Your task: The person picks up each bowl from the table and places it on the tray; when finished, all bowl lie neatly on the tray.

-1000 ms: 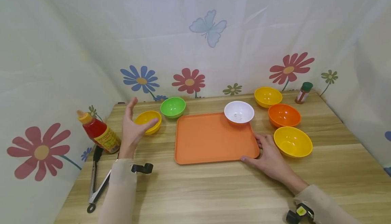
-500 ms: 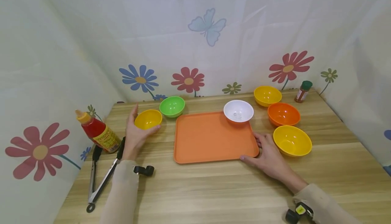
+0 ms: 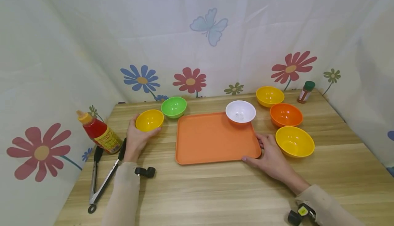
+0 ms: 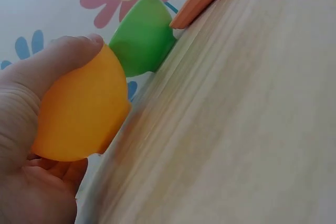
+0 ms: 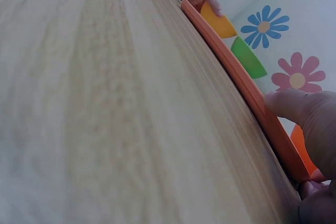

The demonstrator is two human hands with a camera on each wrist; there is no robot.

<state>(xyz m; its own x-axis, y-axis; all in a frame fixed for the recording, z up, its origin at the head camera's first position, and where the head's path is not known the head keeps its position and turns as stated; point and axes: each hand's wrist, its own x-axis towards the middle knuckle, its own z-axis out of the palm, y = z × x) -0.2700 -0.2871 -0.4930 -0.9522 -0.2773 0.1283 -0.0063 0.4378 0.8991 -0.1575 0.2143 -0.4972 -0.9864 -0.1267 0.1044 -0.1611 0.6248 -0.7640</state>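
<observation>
- Your left hand (image 3: 136, 137) has its grip wrapped round the small yellow bowl (image 3: 149, 120) at the left of the tabletop (image 3: 215, 191); thumb on the near side, fingers round the far left side.
- In the left wrist view the yellow bowl (image 4: 84, 114) sits against your palm with a fingertip curled over its rim, and its base looks tilted off the wood, though you cannot tell for certain whether it is lifted or touching.
- That bowl is just beside the green bowl (image 3: 173, 107), which stands behind and to its right, near the back left corner of the orange tray (image 3: 215, 138).
- Your right hand (image 3: 272, 157) lies flat at the tray's near right corner, its grip apart, fingers straight and touching the tray's edge, thumb along the front edge.
- The right wrist view shows that thumb pressed on the tray rim (image 5: 262, 111).
- A white bowl (image 3: 240, 112) sits at the tray's back right corner; whether it rests on the tray or just behind it is hard to tell.
- Right of the tray stand three more bowls: a large yellow bowl (image 3: 294, 141) close to your right hand, an orange bowl (image 3: 286, 115) behind it, and another yellow one (image 3: 270, 96) further back.
- A spice jar (image 3: 305, 92) stands at the back right corner.
- A red sauce bottle (image 3: 98, 133) leans at the left edge, with metal tongs (image 3: 103, 181) lying in front of it.
</observation>
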